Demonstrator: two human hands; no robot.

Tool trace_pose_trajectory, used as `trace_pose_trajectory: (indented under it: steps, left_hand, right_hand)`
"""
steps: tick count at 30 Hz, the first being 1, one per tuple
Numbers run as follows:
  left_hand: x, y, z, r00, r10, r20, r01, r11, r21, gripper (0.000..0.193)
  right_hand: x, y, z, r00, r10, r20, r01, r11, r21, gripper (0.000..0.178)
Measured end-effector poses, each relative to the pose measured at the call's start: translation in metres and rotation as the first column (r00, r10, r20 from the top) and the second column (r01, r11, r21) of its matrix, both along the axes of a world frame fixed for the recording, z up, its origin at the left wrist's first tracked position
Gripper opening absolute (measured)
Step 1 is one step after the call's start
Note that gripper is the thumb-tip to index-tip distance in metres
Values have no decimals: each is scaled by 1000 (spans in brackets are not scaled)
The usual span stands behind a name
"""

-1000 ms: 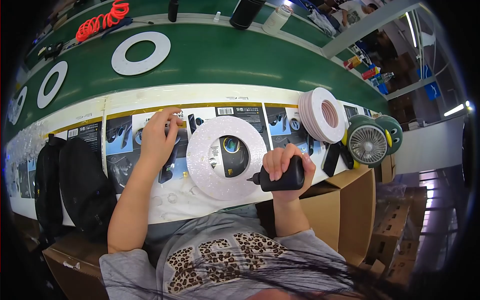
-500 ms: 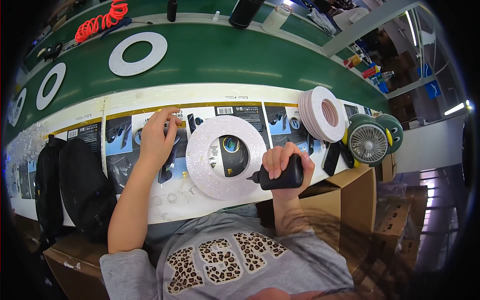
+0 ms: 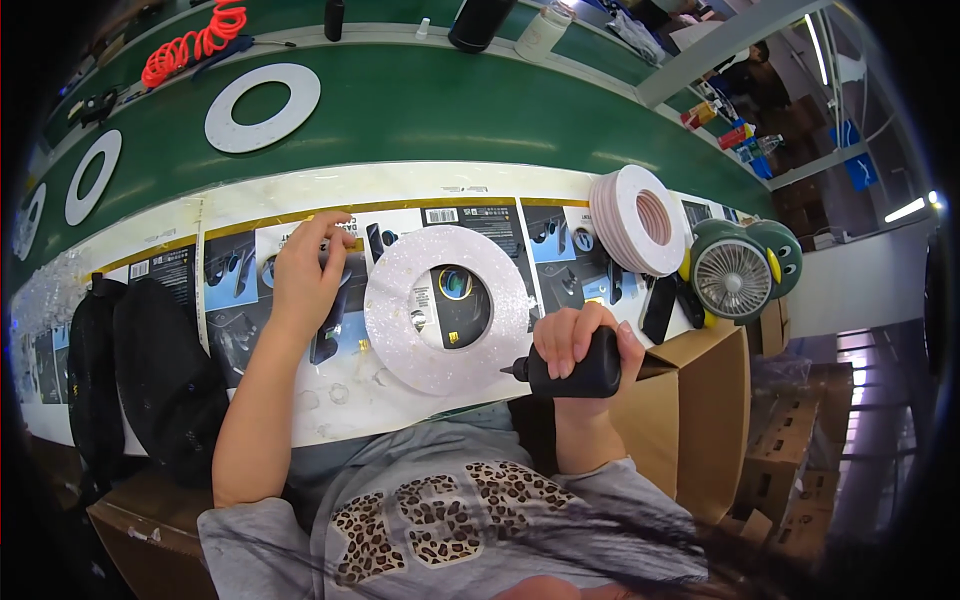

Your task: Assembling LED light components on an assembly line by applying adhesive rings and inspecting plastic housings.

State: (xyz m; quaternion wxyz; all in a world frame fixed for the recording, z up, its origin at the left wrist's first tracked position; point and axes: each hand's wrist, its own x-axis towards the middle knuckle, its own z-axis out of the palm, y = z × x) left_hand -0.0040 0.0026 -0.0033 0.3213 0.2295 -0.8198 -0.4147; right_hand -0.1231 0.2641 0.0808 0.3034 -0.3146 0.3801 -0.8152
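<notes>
Bottle [image 3: 598, 372], black, in right hand [image 3: 575, 342], held on its side above near edge of table [image 3: 375, 405], nozzle pointing left at lower-right rim of ring [image 3: 398, 345]; can't tell if tip touches. Right fingers clamped around bottle, thumb on far right side. Ring is white, speckled, lies flat on printed sheets [image 3: 232, 275] in front of person, sheets visible through its hole. Left hand [image 3: 308, 270] left of ring, apart from it, over sheets; fingers bent, thumb a bit apart from them, nothing seen in grip; contact with sheet unclear. Ring stack [image 3: 648, 258] right of ring, green fan [image 3: 733, 282] beside it. Two black pouches [image 3: 165, 370] at left. More white rings [image 3: 262, 108] on green surface [image 3: 420, 120] behind.
</notes>
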Motion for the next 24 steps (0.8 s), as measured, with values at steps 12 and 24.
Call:
trace_pose_trajectory:
  steps: [12, 24]
  left_hand:
    - [4, -3, -2, 999, -8, 45, 9, 999, -34, 19]
    - [3, -3, -4, 1000, -1, 13, 1, 999, -44, 18]
  right_hand:
    - [4, 4, -12, 999, 49, -7, -48, 998, 50, 47]
    - [4, 3, -9, 1000, 20, 9, -20, 998, 66, 47]
